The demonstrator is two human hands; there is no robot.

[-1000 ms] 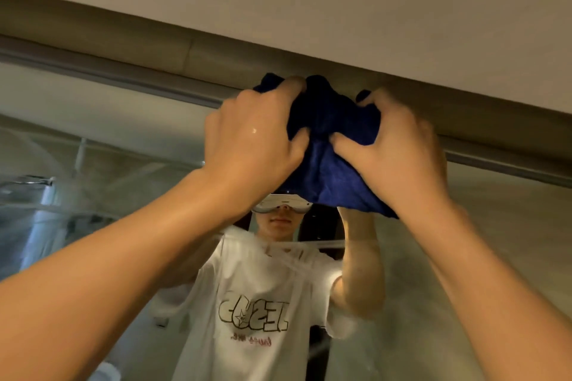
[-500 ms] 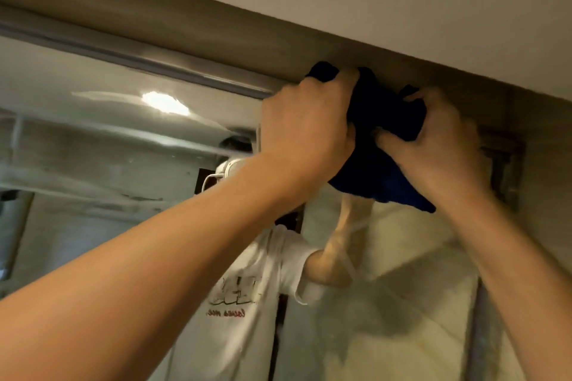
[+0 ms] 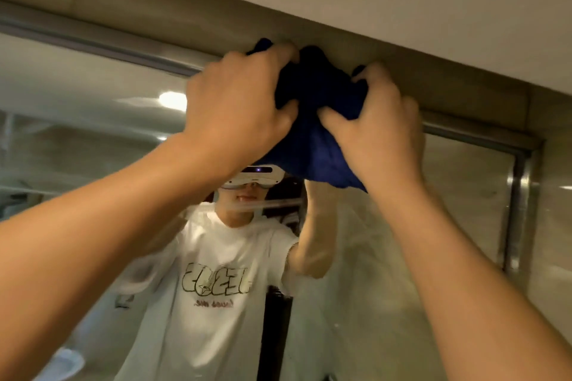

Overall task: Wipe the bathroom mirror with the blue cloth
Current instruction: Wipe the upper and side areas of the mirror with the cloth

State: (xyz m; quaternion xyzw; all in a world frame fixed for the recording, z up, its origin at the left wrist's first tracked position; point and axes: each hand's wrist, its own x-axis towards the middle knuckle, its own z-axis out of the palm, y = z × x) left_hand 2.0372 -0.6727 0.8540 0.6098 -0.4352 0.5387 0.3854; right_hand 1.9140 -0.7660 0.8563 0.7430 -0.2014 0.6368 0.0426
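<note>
Both hands are raised to the top edge of the mirror (image 3: pixel 387 257). The left hand (image 3: pixel 235 108) and the right hand (image 3: pixel 380 130) each grip the bunched blue cloth (image 3: pixel 315 120) with curled fingers. The cloth sits between the hands, pressed against the mirror's metal frame (image 3: pixel 93 40); its lower part hangs below the right hand's thumb.

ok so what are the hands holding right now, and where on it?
Both hold the blue cloth, bunched at the mirror's top edge. Left hand grips its left side, right hand its right side.
</note>
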